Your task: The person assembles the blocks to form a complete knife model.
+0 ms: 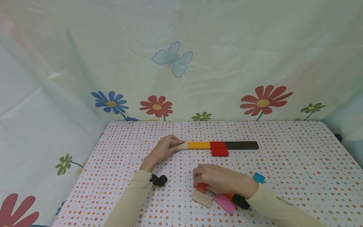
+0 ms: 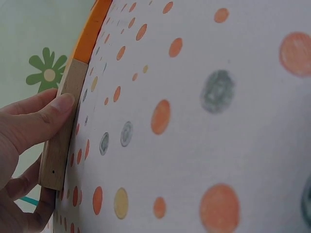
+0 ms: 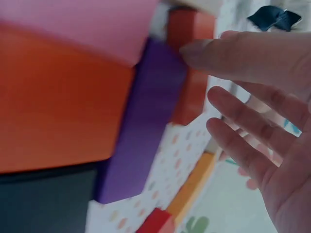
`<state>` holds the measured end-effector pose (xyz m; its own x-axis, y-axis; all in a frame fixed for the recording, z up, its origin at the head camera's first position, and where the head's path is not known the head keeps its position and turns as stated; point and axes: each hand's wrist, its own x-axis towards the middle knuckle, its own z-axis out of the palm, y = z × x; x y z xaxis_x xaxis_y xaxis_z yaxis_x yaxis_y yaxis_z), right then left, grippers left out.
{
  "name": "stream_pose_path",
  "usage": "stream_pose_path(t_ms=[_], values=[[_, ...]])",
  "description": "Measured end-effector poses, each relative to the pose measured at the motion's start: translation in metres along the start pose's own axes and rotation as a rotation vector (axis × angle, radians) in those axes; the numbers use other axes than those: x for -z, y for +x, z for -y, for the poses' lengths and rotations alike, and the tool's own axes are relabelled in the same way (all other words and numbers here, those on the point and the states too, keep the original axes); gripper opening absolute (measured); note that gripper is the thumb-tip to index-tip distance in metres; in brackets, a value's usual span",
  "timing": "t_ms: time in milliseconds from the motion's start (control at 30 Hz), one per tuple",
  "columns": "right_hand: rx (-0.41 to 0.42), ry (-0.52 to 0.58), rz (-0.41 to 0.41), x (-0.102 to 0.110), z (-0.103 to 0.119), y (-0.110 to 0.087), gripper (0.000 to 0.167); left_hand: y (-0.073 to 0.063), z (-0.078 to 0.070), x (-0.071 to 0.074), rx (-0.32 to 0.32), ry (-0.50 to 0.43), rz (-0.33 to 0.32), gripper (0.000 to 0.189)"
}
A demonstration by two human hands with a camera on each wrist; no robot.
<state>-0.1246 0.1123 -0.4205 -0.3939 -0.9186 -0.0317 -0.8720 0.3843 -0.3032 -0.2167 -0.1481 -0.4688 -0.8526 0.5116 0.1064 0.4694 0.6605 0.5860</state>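
Note:
At the left end of a row of blocks, my left hand (image 1: 165, 148) pinches a plain wooden block (image 2: 63, 131) between thumb and fingers. The block's end meets a yellow-orange block (image 1: 199, 145). My right hand (image 1: 219, 178) is over loose blocks nearer me. Its thumb tip lies against an orange-red block (image 3: 192, 92) in the right wrist view, while the other fingers extend loosely, apart from it. A purple block (image 3: 146, 121) stands beside that block, with a larger-looking orange block (image 3: 53, 97) and a pink block (image 3: 77, 19) next to it.
Rightward the row continues with a red block (image 1: 217, 144) and two dark blocks (image 1: 241, 145). Another red block (image 1: 220, 152) lies just in front. A second wooden block (image 1: 202, 198) and a blue block (image 1: 259, 177) lie near my right hand on the dotted tabletop (image 1: 297, 176).

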Motion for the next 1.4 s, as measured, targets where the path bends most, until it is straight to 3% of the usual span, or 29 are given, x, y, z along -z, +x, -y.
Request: stream_pose_path(t_ms=[800,933,1067,1267,1400], values=[[-0.122,0.123,0.062,-0.001,-0.014,0.004,0.023,0.0,-0.001,0.002,0.01,0.001,0.008,0.035],[-0.147,0.144,0.023,0.005,-0.022,0.007,0.023,0.001,0.001,0.001,-0.014,-0.023,0.004,0.033],[-0.192,0.142,-0.076,0.013,-0.036,0.01,0.022,0.003,0.001,0.001,-0.028,-0.03,0.004,0.033],[-0.317,0.08,-0.208,0.019,-0.061,0.011,0.027,0.003,0.0,0.001,0.013,-0.033,0.014,0.032],[-0.412,0.087,-0.241,0.018,-0.069,0.012,0.03,0.002,0.0,0.002,0.038,-0.038,0.021,0.033]])
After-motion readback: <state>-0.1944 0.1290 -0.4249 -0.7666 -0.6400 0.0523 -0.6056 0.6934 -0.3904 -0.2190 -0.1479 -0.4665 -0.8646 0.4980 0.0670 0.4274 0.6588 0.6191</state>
